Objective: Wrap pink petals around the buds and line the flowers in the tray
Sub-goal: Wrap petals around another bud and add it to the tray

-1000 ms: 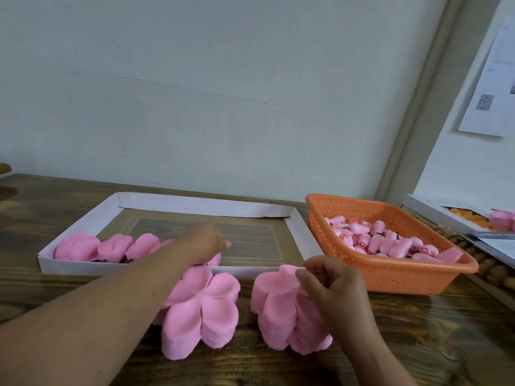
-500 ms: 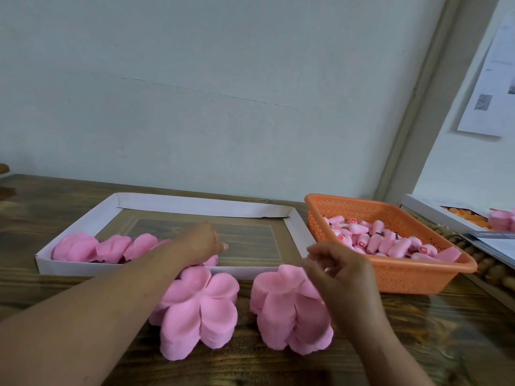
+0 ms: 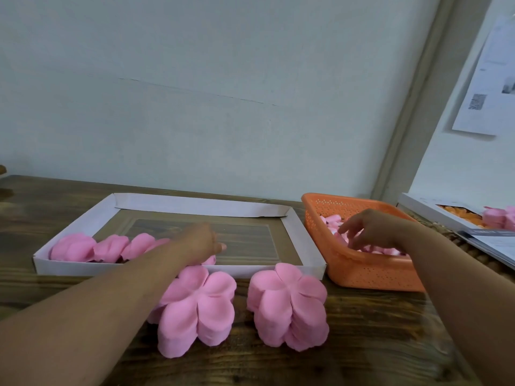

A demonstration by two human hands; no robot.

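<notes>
A white cardboard tray (image 3: 304, 240) lies on the wooden table with a row of finished pink flowers (image 3: 75, 247) along its front left. My left hand (image 3: 199, 240) is inside the tray at the row's right end, fingers curled down over a flower (image 3: 211, 259) that it mostly hides. Two stacks of pink petals (image 3: 198, 305) (image 3: 289, 305) sit in front of the tray. My right hand (image 3: 373, 232) reaches into the orange basket (image 3: 362, 271), its spread fingers touching the pink buds (image 3: 331, 220) without gripping one.
A white box (image 3: 426, 211) with orange pieces and a pink petal stack (image 3: 500, 218) stands at the far right, with papers (image 3: 496, 243) in front of it. A printed sheet (image 3: 490, 79) hangs on the wall. The wall runs close behind the tray.
My right hand has left the right petal stack and moved right and back into the orange basket. My left hand has stayed in the tray.
</notes>
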